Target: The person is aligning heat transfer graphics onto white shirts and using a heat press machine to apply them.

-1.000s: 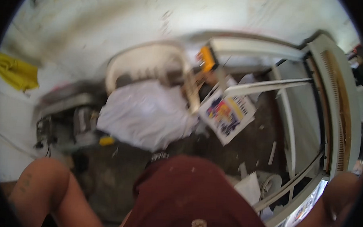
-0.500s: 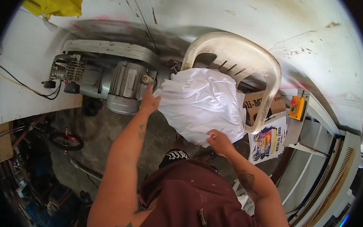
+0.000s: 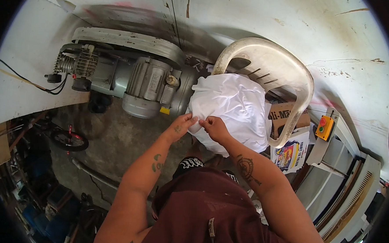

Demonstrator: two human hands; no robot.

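Note:
White fabric [image 3: 230,106] lies in a rumpled heap over the seat of a pale plastic chair [image 3: 290,65]. At its near left edge, my left hand [image 3: 182,124] pinches the cloth between thumb and fingers. Right beside it, almost touching, my right hand [image 3: 215,128] has its fingers closed on the same edge. The chair's seat is hidden under the fabric; its worn backrest and armrests show around it.
Left of the chair stands a grey air compressor with a motor [image 3: 148,84]. A cardboard box [image 3: 287,115] and a printed sheet [image 3: 292,148] are right of the chair. A yellow switch box [image 3: 324,127] sits on a metal frame farther right. A small wheel [image 3: 70,140] lies at left.
My left hand has come down and right from the fabric's upper left edge. My right hand has moved left to meet it. The view has shifted slightly.

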